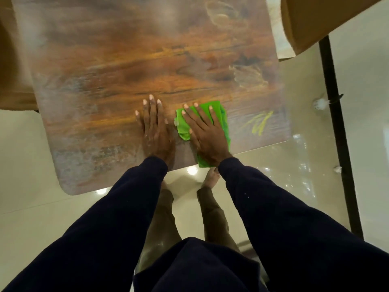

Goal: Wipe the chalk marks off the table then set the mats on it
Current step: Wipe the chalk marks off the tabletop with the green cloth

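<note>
A wooden table fills the upper half of the head view, smeared with pale chalk haze. My right hand presses flat, fingers straight, on a bright green cloth near the table's front edge. My left hand rests flat on the bare wood just left of the cloth. Yellow chalk strokes show at the front right corner, right of the cloth. Fainter white chalk scribbles lie further back on the right, with more white chalk scribbles at the far right. No mats are in view.
Tan upholstered seats stand at the left and at the upper right. A black strip runs down the glossy cream floor on the right, with small white scraps beside it. My legs and feet are below the table edge.
</note>
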Demonstrator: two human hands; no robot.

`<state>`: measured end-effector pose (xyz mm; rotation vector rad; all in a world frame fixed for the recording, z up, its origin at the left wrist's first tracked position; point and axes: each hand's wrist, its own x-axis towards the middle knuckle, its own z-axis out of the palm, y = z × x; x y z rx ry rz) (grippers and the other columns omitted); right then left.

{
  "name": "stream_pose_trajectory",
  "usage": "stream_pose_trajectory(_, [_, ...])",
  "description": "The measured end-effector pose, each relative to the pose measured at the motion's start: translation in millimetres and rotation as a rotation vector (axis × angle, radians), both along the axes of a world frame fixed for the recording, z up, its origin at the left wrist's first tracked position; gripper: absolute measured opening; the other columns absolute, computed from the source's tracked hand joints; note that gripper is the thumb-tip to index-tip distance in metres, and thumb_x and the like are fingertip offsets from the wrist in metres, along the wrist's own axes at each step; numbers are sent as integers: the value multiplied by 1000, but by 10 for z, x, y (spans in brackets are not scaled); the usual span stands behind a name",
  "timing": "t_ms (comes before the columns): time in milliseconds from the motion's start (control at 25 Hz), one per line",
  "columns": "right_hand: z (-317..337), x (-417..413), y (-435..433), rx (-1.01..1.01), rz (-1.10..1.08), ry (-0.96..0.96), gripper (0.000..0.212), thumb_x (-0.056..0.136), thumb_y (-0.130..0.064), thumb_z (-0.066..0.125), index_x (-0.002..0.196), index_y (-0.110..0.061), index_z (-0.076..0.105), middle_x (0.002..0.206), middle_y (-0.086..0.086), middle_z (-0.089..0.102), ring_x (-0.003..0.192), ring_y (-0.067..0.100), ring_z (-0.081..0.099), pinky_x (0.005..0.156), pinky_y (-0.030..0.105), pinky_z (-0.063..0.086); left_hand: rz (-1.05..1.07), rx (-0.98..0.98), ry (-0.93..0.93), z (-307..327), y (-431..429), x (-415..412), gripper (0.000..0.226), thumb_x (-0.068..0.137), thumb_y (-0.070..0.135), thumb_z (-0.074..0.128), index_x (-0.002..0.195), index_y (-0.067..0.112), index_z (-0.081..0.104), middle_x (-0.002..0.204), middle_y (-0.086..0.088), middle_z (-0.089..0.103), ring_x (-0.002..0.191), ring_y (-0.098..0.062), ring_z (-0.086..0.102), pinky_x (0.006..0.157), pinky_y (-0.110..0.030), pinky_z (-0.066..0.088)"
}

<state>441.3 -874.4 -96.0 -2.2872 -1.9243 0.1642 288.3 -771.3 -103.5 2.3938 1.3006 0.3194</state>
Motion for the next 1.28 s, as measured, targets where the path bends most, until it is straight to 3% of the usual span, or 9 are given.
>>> stream_pose_trajectory(200, [79, 919, -627, -56, -165, 15, 58, 113, -30, 25, 169, -17, 30, 177, 4, 24, 165, 27, 18, 132, 61, 13, -164, 33, 58, 41, -304, 523, 57, 115, 21, 30, 169, 4, 19, 178, -13, 11, 166, -29, 6, 134, -54, 8])
stream_pose_trajectory(360, [87, 1483, -431, -34, -194, 19, 56, 114, -31, 29, 169, -18, 31, 177, 2, 26, 165, 26, 19, 132, 58, 12, -206, 42, 135, 30, -358, 584, 59, 115, 24, 27, 170, 6, 12, 179, -12, 3, 166, -26, 1, 134, -53, 7])
stream_pose_trajectory(520, [52, 1369, -60, 20, -231, 8, 60, 109, -29, 38, 167, -14, 35, 175, 7, 30, 163, 34, 23, 130, 63, 17, -191, 57, 175, 65, -362, 588, 60, 115, 26, 23, 171, 8, 12, 180, -9, 4, 166, -22, 1, 134, -52, 9])
stream_pose_trajectory(640, [27, 928, -64, 45, -31, 37, 63, 106, -30, 42, 166, -13, 36, 174, 10, 32, 161, 37, 26, 129, 64, 20, -173, 68, 158, 82, -356, 606, 59, 114, 25, 24, 170, 9, 16, 179, -7, 8, 166, -21, 4, 134, -52, 10])
stream_pose_trajectory(760, [-36, 990, -626, -2, 147, 48, 59, 112, -30, 40, 168, -14, 31, 176, 9, 27, 164, 33, 21, 131, 61, 15, -171, 60, 165, 101, -386, 616, 59, 114, 24, 24, 171, 10, 16, 180, -7, 8, 166, -20, 4, 134, -52, 10])
stream_pose_trajectory(880, [0, 1553, -995, -13, 56, 67, 57, 113, -29, 37, 168, -15, 31, 176, 7, 25, 165, 31, 16, 133, 58, 7, -167, 54, 183, 81, -361, 620, 59, 114, 26, 21, 171, 10, 14, 180, -6, 7, 166, -21, 3, 134, -53, 11])
stream_pose_trajectory(1040, [65, 2086, -634, -37, -166, 28, 56, 114, -30, 30, 169, -18, 29, 177, 6, 25, 164, 32, 19, 131, 61, 13, -159, 53, 177, 42, -352, 622, 60, 114, 27, 22, 171, 10, 14, 180, -7, 8, 166, -22, 4, 134, -52, 10])
stream_pose_trajectory(1160, [70, 1978, -122, 0, -228, -12, 59, 111, -30, 33, 169, -16, 30, 176, 7, 26, 164, 34, 20, 131, 61, 16, -152, 65, 160, 23, -347, 596, 59, 114, 25, 25, 170, 10, 18, 179, -6, 11, 166, -22, 7, 134, -52, 12])
stream_pose_trajectory(1280, [55, 1538, 95, 22, -101, -37, 65, 107, -31, 43, 169, -15, 29, 176, 9, 25, 163, 36, 22, 130, 62, 17, -152, 78, 141, 52, -351, 595, 58, 113, 23, 26, 170, 9, 21, 179, -6, 14, 166, -22, 10, 133, -53, 14])
